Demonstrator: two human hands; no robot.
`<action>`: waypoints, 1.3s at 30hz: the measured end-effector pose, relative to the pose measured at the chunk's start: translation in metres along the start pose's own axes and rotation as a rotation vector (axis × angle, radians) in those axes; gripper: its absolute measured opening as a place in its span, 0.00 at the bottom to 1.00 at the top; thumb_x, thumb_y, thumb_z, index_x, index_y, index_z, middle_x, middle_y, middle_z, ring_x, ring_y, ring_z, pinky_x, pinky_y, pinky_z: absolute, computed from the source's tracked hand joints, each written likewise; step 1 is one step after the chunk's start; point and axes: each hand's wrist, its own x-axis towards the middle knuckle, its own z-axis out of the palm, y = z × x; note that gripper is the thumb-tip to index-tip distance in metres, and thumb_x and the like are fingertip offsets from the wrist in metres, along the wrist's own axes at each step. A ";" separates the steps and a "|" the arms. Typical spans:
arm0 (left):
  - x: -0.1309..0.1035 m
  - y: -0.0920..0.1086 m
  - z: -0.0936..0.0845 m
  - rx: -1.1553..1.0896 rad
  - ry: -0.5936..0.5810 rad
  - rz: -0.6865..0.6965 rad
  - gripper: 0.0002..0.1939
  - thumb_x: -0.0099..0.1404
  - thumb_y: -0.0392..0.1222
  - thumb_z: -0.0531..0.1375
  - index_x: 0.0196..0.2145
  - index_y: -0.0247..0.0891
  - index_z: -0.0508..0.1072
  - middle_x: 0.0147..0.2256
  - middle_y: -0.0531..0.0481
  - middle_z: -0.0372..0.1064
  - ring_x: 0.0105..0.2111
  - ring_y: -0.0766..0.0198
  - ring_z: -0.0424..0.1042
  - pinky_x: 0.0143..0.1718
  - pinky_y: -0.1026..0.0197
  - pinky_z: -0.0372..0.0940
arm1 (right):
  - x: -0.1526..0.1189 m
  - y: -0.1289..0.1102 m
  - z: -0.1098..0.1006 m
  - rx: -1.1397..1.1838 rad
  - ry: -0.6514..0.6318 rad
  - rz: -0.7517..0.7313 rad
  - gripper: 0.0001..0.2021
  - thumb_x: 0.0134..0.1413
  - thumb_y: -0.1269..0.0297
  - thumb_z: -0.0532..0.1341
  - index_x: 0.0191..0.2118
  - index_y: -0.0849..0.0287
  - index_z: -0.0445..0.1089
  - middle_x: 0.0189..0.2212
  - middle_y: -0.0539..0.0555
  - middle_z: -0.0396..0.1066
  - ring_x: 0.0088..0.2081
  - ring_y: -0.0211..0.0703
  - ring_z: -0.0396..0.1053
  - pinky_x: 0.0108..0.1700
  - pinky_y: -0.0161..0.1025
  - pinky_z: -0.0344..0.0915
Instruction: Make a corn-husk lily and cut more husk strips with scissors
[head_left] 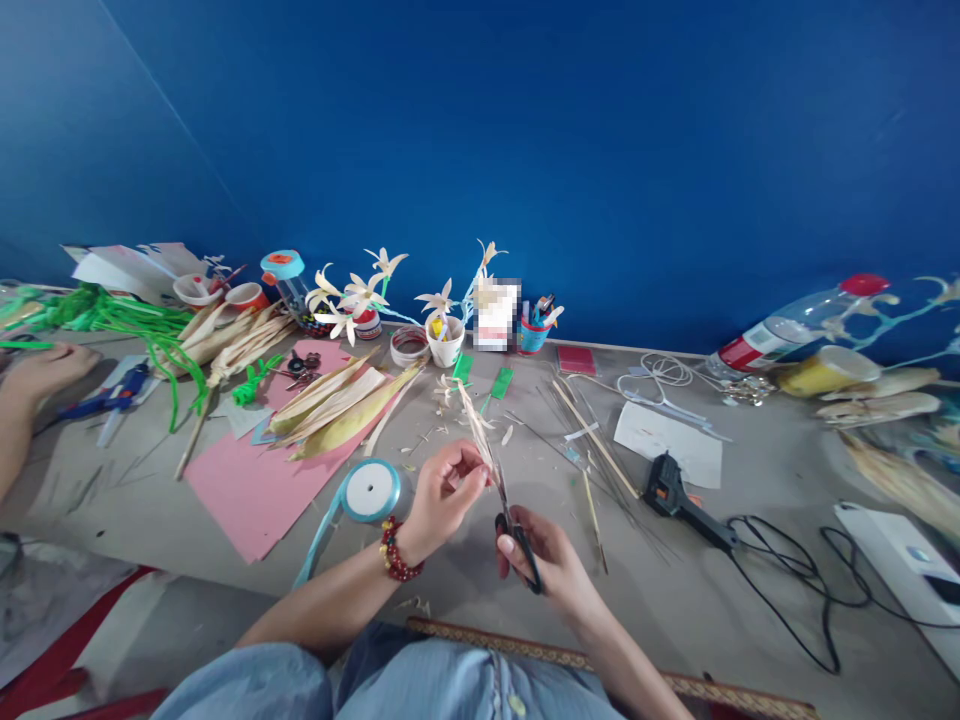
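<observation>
My left hand (452, 490) pinches a pale strip of dried corn husk (475, 415), which points up and away over the table. Black-handled scissors (528, 560) are in my right hand (551, 562), fingers through the loops. Their blades (503, 485) reach up beside the husk, close to my left fingertips; whether they touch it I cannot tell. A roll of light blue ribbon (370, 490) lies left of my left hand, its tail hanging toward me. More husks (337, 410) lie on pink paper (251, 485).
A black glue gun (686, 500) with a looped cord lies at the right. Husk flowers stand in a white cup (445, 343) at the back. Thin sticks (596, 435) and husk scraps are scattered mid-table. Another person's hand (56, 370) is at the far left.
</observation>
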 end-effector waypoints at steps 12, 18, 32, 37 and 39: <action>-0.001 0.000 0.000 -0.034 -0.013 -0.033 0.08 0.67 0.39 0.58 0.30 0.36 0.71 0.29 0.48 0.71 0.29 0.63 0.69 0.31 0.63 0.62 | 0.000 0.004 -0.002 0.003 0.003 0.008 0.28 0.47 0.34 0.63 0.26 0.56 0.60 0.16 0.48 0.67 0.20 0.35 0.61 0.24 0.33 0.53; 0.001 0.003 0.000 -0.053 -0.024 -0.041 0.10 0.67 0.40 0.58 0.29 0.36 0.71 0.28 0.49 0.71 0.27 0.65 0.67 0.29 0.64 0.60 | 0.000 0.008 -0.002 0.007 0.002 0.013 0.28 0.47 0.34 0.63 0.26 0.56 0.60 0.15 0.47 0.67 0.19 0.35 0.61 0.23 0.33 0.52; 0.003 0.004 -0.002 -0.122 -0.055 -0.105 0.10 0.66 0.43 0.59 0.28 0.36 0.70 0.27 0.50 0.71 0.28 0.65 0.69 0.31 0.64 0.62 | -0.001 0.005 -0.006 -0.010 0.011 0.054 0.27 0.44 0.36 0.65 0.25 0.56 0.59 0.14 0.45 0.65 0.17 0.35 0.60 0.22 0.33 0.53; 0.004 0.003 -0.003 -0.153 -0.066 -0.102 0.10 0.66 0.42 0.59 0.28 0.36 0.70 0.27 0.50 0.71 0.28 0.65 0.68 0.32 0.64 0.62 | -0.002 0.006 -0.007 -0.016 0.008 0.044 0.26 0.46 0.37 0.66 0.25 0.56 0.59 0.14 0.45 0.64 0.17 0.34 0.59 0.22 0.32 0.51; 0.003 0.003 -0.003 -0.168 -0.070 -0.101 0.10 0.66 0.42 0.59 0.28 0.36 0.69 0.27 0.50 0.71 0.28 0.66 0.69 0.32 0.64 0.63 | -0.002 0.007 -0.007 -0.025 0.009 0.043 0.26 0.46 0.37 0.65 0.25 0.56 0.59 0.13 0.45 0.64 0.16 0.34 0.59 0.22 0.32 0.51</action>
